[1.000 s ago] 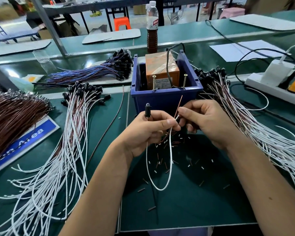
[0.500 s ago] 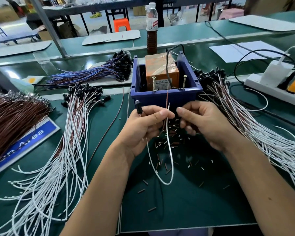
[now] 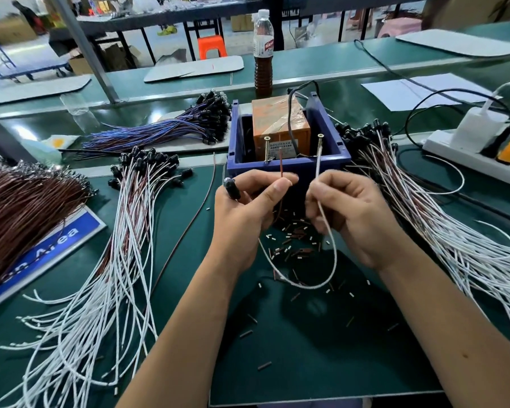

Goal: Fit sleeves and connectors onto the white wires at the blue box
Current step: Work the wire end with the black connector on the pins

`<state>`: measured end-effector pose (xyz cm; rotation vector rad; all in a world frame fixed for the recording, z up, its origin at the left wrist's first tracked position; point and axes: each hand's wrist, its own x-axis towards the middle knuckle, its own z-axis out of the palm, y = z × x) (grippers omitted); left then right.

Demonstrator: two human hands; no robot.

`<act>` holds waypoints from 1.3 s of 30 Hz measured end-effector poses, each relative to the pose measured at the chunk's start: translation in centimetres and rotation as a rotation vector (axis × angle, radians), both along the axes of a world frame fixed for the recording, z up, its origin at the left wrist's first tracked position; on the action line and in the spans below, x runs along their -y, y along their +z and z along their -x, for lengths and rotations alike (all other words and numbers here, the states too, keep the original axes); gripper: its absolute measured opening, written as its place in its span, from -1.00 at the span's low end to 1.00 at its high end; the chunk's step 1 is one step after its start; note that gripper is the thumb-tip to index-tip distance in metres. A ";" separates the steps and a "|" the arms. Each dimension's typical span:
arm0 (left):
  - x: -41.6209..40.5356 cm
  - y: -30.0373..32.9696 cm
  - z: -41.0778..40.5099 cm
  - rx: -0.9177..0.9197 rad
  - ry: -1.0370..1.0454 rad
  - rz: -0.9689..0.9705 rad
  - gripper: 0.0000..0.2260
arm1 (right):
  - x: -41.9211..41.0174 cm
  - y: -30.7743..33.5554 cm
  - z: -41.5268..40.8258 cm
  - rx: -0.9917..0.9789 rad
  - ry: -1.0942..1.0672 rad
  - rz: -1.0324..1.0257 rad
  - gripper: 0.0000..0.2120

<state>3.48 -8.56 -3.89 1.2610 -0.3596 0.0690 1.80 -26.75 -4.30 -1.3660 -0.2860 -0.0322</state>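
The blue box (image 3: 330, 163) stands mid-table with an orange block (image 3: 280, 128) and two upright screws inside. Just in front of it, my left hand (image 3: 248, 213) pinches a brown wire (image 3: 281, 169) that points up; a black connector (image 3: 232, 188) sticks out of the same hand on the left. My right hand (image 3: 357, 213) pinches the white wire (image 3: 318, 172), whose tip rises beside the right screw (image 3: 320, 144). Below the hands the white wire hangs in a loop (image 3: 333, 260). Small sleeves (image 3: 295, 245) lie scattered on the mat under my hands.
Bundles of white-and-brown wires with black connectors lie left (image 3: 106, 260) and right (image 3: 442, 231) of the box. Blue wires (image 3: 165, 131) lie behind left, brown wires (image 3: 21, 207) far left. A bottle (image 3: 263, 54) stands behind the box; a power strip (image 3: 471, 154) sits at right.
The two wire ends have been drawn apart: my right hand now holds the white end up near the right screw, while the left keeps the brown end. Both hands rose slightly toward the box.
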 end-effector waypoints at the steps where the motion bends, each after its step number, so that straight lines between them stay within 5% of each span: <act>1: 0.1 -0.1 0.1 0.029 0.041 -0.030 -0.91 | 0.1 0.0 -0.1 0.046 -0.064 -0.017 -0.84; 4: 0.3 -0.3 0.2 0.066 0.159 -0.048 -0.91 | 0.0 -0.2 -0.2 0.215 -0.249 0.062 -0.95; 9: 0.8 -0.7 0.4 0.129 0.327 -0.065 -0.88 | -0.5 -0.8 0.1 0.355 -0.482 0.202 -0.69; 13: 1.1 -0.9 0.4 0.156 0.467 -0.077 -0.88 | -0.8 -1.2 -0.1 0.424 -0.694 0.346 -0.70; 39: 1.0 -1.3 -0.2 0.189 0.645 -0.153 -0.85 | -1.5 -1.2 0.5 0.399 -0.697 0.427 -0.69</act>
